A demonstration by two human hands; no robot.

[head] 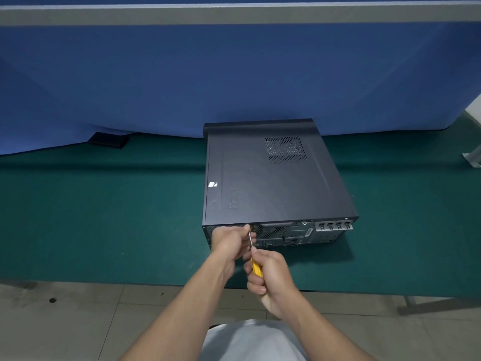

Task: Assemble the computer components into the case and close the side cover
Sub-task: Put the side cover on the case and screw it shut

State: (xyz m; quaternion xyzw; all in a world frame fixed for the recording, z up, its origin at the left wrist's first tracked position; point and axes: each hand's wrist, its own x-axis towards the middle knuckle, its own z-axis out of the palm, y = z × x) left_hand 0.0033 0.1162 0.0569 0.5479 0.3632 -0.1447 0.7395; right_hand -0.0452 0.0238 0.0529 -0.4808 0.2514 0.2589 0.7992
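case (291, 234) flat on the table (104, 204), just beyond the left fingers (242, 231), cover (273, 178) already on. left fingers curled by the screwdriver (256, 267) tip; can't tell what's held. right fingers (256, 284) wrapped tight round the handle. probably just screws left.

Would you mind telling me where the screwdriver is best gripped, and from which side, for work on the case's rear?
Grip the screwdriver by its thick yellow handle, coming from the near side, as the right hand does: the thin metal shaft points away toward the rear top edge of the computer case. The left hand pinches near the tip, probably steadying it.
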